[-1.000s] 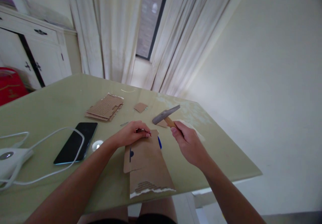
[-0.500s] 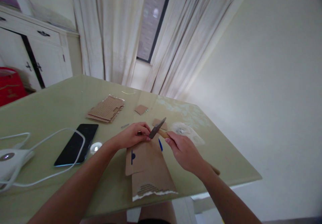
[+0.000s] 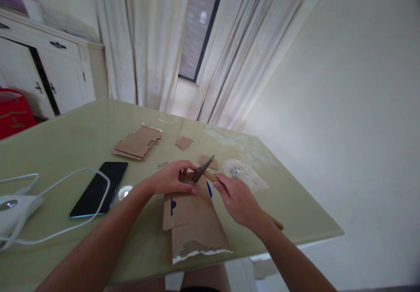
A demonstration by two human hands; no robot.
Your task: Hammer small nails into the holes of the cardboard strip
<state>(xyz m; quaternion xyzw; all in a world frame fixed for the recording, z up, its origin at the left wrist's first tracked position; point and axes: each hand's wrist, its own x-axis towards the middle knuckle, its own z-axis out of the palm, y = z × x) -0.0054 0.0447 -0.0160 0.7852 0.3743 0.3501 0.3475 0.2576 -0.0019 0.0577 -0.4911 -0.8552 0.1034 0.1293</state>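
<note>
The right hand [image 3: 238, 199] gripped a hammer [image 3: 204, 169], fingers wrapped on its handle; its head sat just beside the left hand [image 3: 172, 179], whose fingers pinched together atop the cardboard [image 3: 192, 222]

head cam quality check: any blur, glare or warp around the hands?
Head view: dim, soft indoor light, with the brightest patch on the wall by the curtains. Hammer head slightly smeared; left hand and right hand fairly sharp. Wide-angle warp tilts the curtains and cabinet. Faint sheen on the table; phone screen dark, no glare.
</note>
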